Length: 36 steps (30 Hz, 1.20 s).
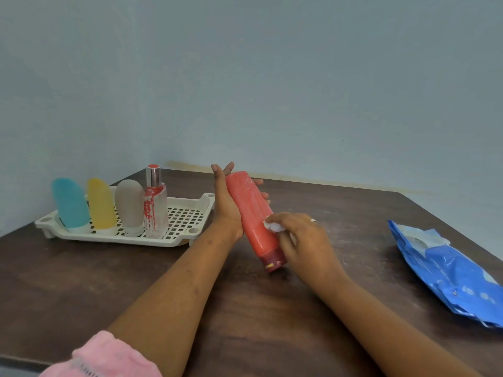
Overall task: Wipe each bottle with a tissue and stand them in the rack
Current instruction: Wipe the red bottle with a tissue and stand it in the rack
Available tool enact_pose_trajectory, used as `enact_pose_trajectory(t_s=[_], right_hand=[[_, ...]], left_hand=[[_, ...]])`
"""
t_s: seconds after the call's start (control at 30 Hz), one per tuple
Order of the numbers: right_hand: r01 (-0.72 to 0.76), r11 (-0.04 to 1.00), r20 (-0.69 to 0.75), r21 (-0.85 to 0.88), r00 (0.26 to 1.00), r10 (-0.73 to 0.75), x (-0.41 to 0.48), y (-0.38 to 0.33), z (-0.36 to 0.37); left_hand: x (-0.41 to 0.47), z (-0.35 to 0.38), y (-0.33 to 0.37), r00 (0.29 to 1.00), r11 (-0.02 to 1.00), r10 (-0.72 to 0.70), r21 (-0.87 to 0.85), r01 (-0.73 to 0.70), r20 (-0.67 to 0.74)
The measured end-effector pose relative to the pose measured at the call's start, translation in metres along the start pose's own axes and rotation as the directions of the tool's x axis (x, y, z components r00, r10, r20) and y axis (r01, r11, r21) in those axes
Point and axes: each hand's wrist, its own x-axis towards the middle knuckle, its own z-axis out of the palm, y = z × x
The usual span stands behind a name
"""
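Dark table (109,281), left hand (226,202) seemingly cupped round red bottle (250,208); right hand (304,240) pinching tissue (273,226) against it

Four bottles (129,208) fill the rack's (202,210) left part; its right end is open grid. The left hand (226,202), right hand (304,240), red bottle (253,213) and tissue (273,226) crowd mid-table; the wipes pack (446,276) lies well right.

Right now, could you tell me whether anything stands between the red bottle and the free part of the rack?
Nothing visible does. The red bottle is in the left hand, beside the bare right end of the rack; the four bottles already standing there fill only its left part.
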Motion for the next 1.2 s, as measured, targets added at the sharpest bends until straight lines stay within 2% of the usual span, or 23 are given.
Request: enact_pose_trajectory(t_s=[0.13, 0.23, 0.33, 0.43, 0.53, 0.6, 0.7, 0.8, 0.97, 1.1, 1.2], right_hand=[[-0.255, 0.961, -0.002, 0.112, 0.967, 0.257, 0.004, 0.009, -0.004], [-0.328, 0.93, 0.016, 0.167, 0.944, 0.33, 0.004, 0.013, -0.003], [-0.327, 0.925, -0.014, 0.195, 0.942, 0.336, 0.004, 0.012, 0.0], [-0.211, 0.961, -0.06, 0.181, 0.972, 0.225, 0.002, 0.006, -0.001], [0.067, 0.994, -0.035, 0.085, 0.997, -0.064, 0.0, -0.004, -0.001], [0.219, 0.976, 0.077, 0.014, 0.973, -0.219, -0.002, -0.013, 0.002], [0.342, 0.931, 0.209, -0.129, 0.927, -0.311, -0.004, -0.024, 0.006], [0.427, 0.875, 0.257, -0.226, 0.893, -0.369, -0.006, -0.025, 0.008], [0.285, 0.932, 0.163, -0.225, 0.954, -0.253, 0.0, -0.015, 0.001], [0.009, 0.993, 0.041, -0.118, 0.999, -0.004, 0.006, -0.005, -0.008], [-0.189, 0.981, 0.094, -0.046, 0.977, 0.193, 0.005, 0.004, -0.008]], left_hand=[[-0.002, 0.002, 0.001, 1.0, 1.0, 0.01, 0.015, -0.01, 0.021], [-0.001, 0.002, 0.0, 0.999, 1.0, 0.007, 0.019, -0.008, 0.044], [0.0, 0.003, -0.001, 0.999, 1.0, -0.001, 0.009, 0.0, 0.051], [-0.001, 0.005, -0.002, 0.998, 1.0, -0.009, -0.008, 0.009, 0.058], [-0.001, 0.006, -0.002, 0.998, 1.0, -0.022, -0.012, 0.023, 0.06], [-0.001, 0.006, -0.001, 0.999, 0.999, -0.028, -0.015, 0.029, 0.044], [-0.001, 0.006, -0.001, 0.999, 0.999, -0.036, -0.008, 0.036, 0.038], [-0.002, 0.007, -0.001, 0.998, 0.999, -0.034, -0.009, 0.034, 0.049], [-0.003, 0.008, 0.001, 0.998, 0.999, -0.033, -0.017, 0.034, 0.053], [-0.004, 0.006, 0.001, 0.998, 0.999, -0.032, -0.015, 0.032, 0.054], [-0.004, 0.006, 0.001, 0.999, 1.0, -0.021, -0.001, 0.021, 0.048]])
